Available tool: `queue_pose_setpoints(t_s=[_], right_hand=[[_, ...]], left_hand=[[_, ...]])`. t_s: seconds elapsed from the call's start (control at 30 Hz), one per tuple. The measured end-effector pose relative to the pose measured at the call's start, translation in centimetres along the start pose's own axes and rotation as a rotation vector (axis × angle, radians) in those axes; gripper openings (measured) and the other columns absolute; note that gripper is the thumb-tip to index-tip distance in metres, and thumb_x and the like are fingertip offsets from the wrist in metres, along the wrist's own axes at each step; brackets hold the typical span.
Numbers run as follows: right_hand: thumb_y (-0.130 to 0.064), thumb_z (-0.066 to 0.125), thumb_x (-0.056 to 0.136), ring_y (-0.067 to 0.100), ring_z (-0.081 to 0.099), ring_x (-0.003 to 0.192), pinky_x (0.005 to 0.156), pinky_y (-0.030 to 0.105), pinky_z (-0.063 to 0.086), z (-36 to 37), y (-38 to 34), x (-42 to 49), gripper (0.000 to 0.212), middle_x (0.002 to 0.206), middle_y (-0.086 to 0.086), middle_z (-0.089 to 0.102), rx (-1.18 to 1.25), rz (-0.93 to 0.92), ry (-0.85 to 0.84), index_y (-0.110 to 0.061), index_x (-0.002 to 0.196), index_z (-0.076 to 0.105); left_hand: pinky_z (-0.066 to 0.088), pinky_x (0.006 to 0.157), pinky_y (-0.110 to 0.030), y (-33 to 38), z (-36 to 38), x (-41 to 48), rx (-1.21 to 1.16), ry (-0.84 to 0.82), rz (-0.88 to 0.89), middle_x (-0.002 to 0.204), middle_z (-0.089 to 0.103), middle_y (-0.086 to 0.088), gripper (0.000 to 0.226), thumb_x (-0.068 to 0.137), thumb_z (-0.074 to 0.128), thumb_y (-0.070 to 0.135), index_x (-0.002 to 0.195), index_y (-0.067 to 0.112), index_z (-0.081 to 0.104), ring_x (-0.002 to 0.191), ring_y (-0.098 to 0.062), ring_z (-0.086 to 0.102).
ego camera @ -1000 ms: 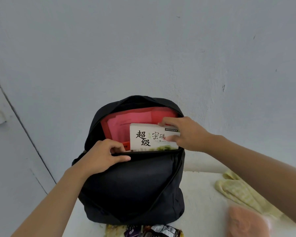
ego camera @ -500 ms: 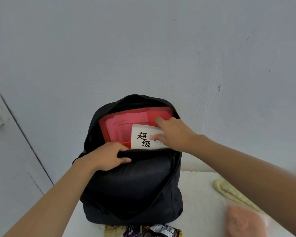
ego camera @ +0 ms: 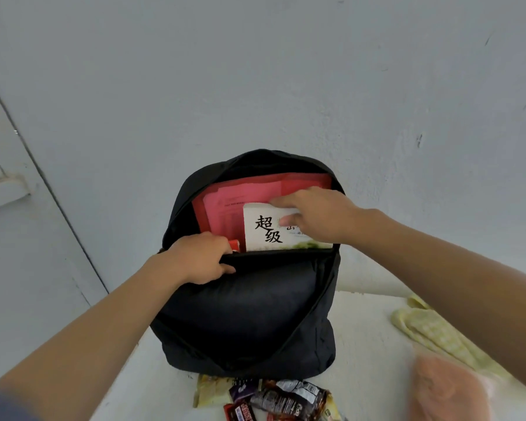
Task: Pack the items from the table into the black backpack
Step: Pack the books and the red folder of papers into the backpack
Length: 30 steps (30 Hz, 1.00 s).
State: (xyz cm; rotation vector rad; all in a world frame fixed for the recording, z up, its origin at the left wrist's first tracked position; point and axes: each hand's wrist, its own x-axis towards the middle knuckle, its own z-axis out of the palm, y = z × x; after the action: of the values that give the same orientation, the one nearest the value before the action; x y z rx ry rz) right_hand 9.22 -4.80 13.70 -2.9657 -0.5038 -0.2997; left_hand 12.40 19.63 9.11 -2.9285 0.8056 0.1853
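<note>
Backpack (ego camera: 249,314), black, standing upright on a pale surface (ego camera: 368,344) against a grey wall (ego camera: 255,71), its main compartment unzipped and gaping. The left hand (ego camera: 195,259) grips the front edge of the opening, fingers (ego camera: 222,242) curled over the rim and thumb outside. The right hand (ego camera: 319,214) pinches the upper right corner of a white book (ego camera: 264,229) printed with large black Chinese characters, thumb on the cover and fingers behind the top edge. The book stands upright, partly inside the compartment, in front of a red folder (ego camera: 255,189) holding pink papers. Snack wrappers (ego camera: 280,399) lie on the surface just in front of the backpack. To the right lie a yellow checked cloth (ego camera: 431,332) and a blurred pink item (ego camera: 450,390).
</note>
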Motion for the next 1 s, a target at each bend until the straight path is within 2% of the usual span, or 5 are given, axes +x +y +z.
queue_pose_setpoints(t_s=[0.23, 0.4, 0.63, 0.8, 1.0], right_hand=[[-0.034, 0.052, 0.101, 0.027, 0.061, 0.107, 0.073, 0.036, 0.045, 3.5, -1.0, 0.6, 0.03, 0.117, 0.001, 0.068, -0.092, -0.045, 0.068, -0.033, 0.13, 0.056], [-0.042, 0.043, 0.104, 0.023, 0.058, 0.116, 0.087, 0.038, 0.047, 4.0, 1.1, -1.1, 0.041, 0.129, -0.007, 0.062, 0.014, 0.032, 0.057, -0.042, 0.145, 0.043], [-0.042, 0.03, 0.106, 0.023, 0.051, 0.118, 0.097, 0.042, 0.041, 5.9, -0.2, -2.0, 0.041, 0.125, -0.002, 0.057, -0.056, -0.018, 0.03, -0.035, 0.144, 0.043], [-0.063, 0.006, 0.097, 0.019, 0.039, 0.128, 0.107, 0.042, 0.034, 7.5, 0.0, -4.1, 0.07, 0.139, -0.005, 0.043, -0.102, -0.006, 0.024, -0.027, 0.149, 0.036], [-0.072, 0.012, 0.093, 0.018, 0.035, 0.133, 0.11, 0.04, 0.032, 6.7, 0.0, -4.0, 0.077, 0.145, -0.005, 0.04, -0.068, 0.024, -0.042, -0.028, 0.153, 0.032]], left_hand=[[0.047, 0.08, -0.034, -0.5, -1.6, 0.3, 0.13, -0.082, 0.035, 0.099, 0.056, 0.005, 0.024, 0.095, 0.062, 0.054, 0.092, 0.031, 0.057, 0.098, -0.019, 0.056], [0.045, 0.076, -0.031, -0.8, -1.6, 1.0, 0.02, -0.036, 0.063, 0.08, 0.056, 0.016, 0.018, 0.094, 0.063, 0.056, 0.092, 0.039, 0.068, 0.083, -0.01, 0.055], [0.047, 0.073, -0.028, -2.0, -1.3, 1.2, -0.042, -0.015, 0.117, 0.086, 0.066, 0.013, 0.017, 0.091, 0.063, 0.06, 0.083, 0.045, 0.067, 0.083, -0.007, 0.06], [0.04, 0.069, -0.024, -2.3, -1.0, 1.1, -0.034, 0.025, 0.104, 0.085, 0.063, 0.018, 0.021, 0.091, 0.06, 0.063, 0.073, 0.054, 0.054, 0.082, -0.001, 0.056], [0.044, 0.068, -0.024, -2.0, -1.8, 0.8, -0.134, 0.04, 0.139, 0.073, 0.066, 0.02, 0.019, 0.085, 0.071, 0.058, 0.071, 0.046, 0.068, 0.073, -0.001, 0.06]])
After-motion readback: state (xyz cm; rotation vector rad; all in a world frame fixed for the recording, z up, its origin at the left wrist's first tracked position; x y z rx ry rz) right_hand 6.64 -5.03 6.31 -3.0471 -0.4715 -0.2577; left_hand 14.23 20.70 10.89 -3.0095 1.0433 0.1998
